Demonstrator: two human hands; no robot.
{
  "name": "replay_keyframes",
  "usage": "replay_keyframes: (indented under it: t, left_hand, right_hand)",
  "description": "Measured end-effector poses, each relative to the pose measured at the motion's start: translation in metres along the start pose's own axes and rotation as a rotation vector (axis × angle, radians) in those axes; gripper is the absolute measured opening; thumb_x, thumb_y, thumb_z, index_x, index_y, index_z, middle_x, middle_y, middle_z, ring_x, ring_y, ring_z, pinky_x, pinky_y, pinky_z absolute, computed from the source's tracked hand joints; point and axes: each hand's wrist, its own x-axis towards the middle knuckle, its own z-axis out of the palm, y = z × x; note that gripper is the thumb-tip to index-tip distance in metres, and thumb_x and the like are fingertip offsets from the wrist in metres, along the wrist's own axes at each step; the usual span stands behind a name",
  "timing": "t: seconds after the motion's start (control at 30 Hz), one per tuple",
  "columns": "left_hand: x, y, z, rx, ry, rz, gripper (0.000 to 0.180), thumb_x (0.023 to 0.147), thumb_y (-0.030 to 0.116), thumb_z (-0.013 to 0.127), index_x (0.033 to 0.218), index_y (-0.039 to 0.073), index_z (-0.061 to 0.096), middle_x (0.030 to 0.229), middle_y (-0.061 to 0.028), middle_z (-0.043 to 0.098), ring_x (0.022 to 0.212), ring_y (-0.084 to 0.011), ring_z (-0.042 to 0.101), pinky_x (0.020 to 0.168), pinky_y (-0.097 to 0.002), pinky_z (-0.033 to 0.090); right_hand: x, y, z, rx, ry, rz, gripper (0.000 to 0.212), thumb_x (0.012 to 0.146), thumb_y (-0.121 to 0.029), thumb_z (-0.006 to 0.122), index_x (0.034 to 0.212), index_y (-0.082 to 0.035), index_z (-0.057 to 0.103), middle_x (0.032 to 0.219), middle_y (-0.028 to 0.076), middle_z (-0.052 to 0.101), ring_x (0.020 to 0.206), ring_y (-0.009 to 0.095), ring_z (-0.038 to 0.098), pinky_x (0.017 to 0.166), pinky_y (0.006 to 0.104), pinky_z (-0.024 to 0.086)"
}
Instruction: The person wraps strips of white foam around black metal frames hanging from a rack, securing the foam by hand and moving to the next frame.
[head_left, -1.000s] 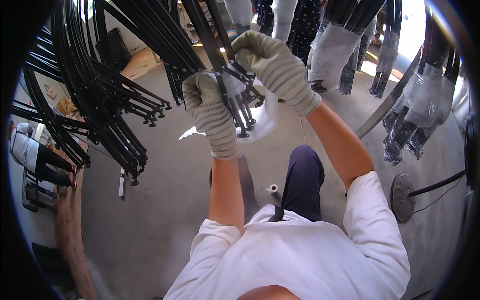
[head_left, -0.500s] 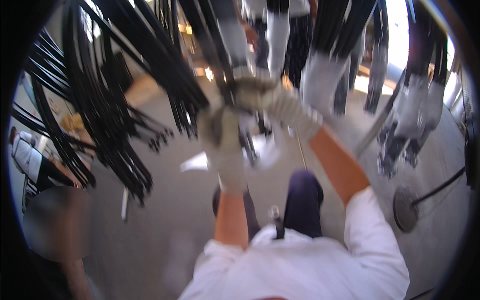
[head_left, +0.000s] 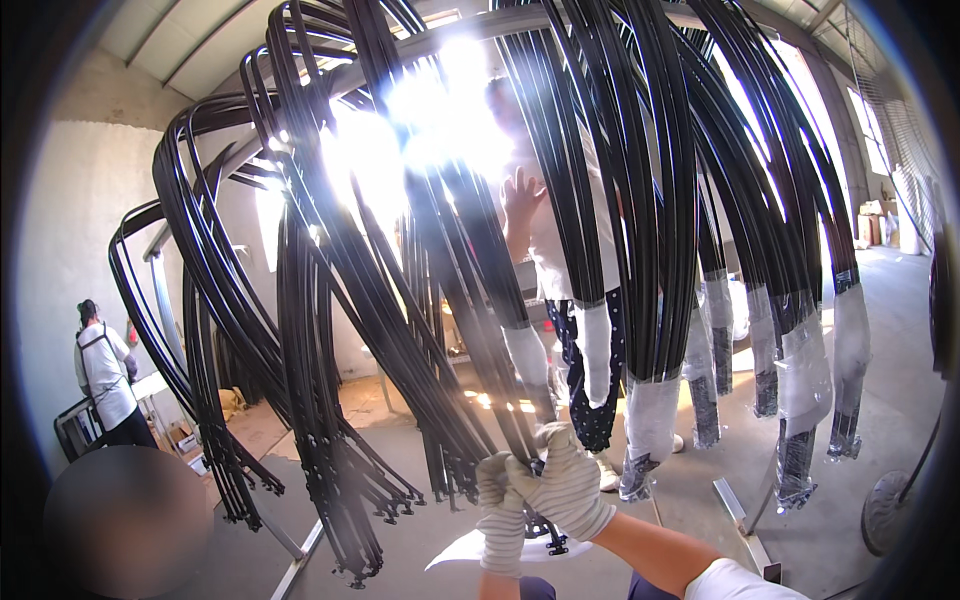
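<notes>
Left hand [head_left: 500, 500] and right hand [head_left: 566, 482] gloved, touching, both curled round the lower end of a black strip bundle [head_left: 496, 372]; exact fingertip placement hidden. White sheet [head_left: 458, 551] just below. Bare bundles [head_left: 325, 470] hang toward the rail's [head_left: 430, 43] left end, plastic-wrapped bundles [head_left: 803, 370] toward its right. Strips partly screen a co-worker [head_left: 543, 270]; glare obscures upper middle.

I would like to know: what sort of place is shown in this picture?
Probably a workshop or small factory. It shows in the bundles of long black strips hanging side by side, the pale wrapping around several lower ends, and the striped work gloves at one bundle's lower end.
</notes>
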Motion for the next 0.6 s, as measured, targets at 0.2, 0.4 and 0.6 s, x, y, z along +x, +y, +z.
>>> replay_keyframes:
  t: [0.2, 0.4, 0.6]
  left_hand:
    - [0.000, 0.016, 0.002, -0.084, -0.029, -0.225, 0.038, 0.070, 0.017, 0.066, 0.102, 0.006, 0.049, 0.090, -0.0005, 0.055, 0.080, -0.0072, 0.050, 0.072, -0.0213, 0.042]
    - [0.005, 0.020, -0.002, -0.201, -0.162, -0.152, 0.036, 0.070, 0.009, 0.064, 0.102, 0.004, 0.049, 0.094, -0.0055, 0.055, 0.085, -0.0134, 0.053, 0.077, -0.0255, 0.045]
    - [0.002, 0.012, -0.001, -0.186, 0.044, -0.186, 0.027, 0.074, 0.007, 0.058, 0.099, 0.004, 0.050, 0.092, -0.0064, 0.055, 0.082, -0.0137, 0.054, 0.073, -0.0244, 0.047]
  right_hand:
    - [0.000, -0.004, -0.003, -0.045, -0.045, -0.087, 0.018, 0.071, -0.024, 0.055, 0.072, -0.006, 0.056, 0.071, 0.012, 0.056, 0.058, 0.025, 0.056, 0.053, 0.0335, 0.045]
    - [0.004, -0.002, -0.011, 0.138, -0.151, 0.037, 0.020, 0.074, -0.025, 0.052, 0.075, -0.005, 0.056, 0.069, 0.011, 0.058, 0.064, 0.026, 0.057, 0.056, 0.0335, 0.045]
    - [0.002, 0.000, -0.009, 0.158, -0.196, 0.089, 0.024, 0.073, -0.028, 0.055, 0.079, -0.005, 0.058, 0.070, 0.011, 0.058, 0.064, 0.023, 0.058, 0.056, 0.0311, 0.045]
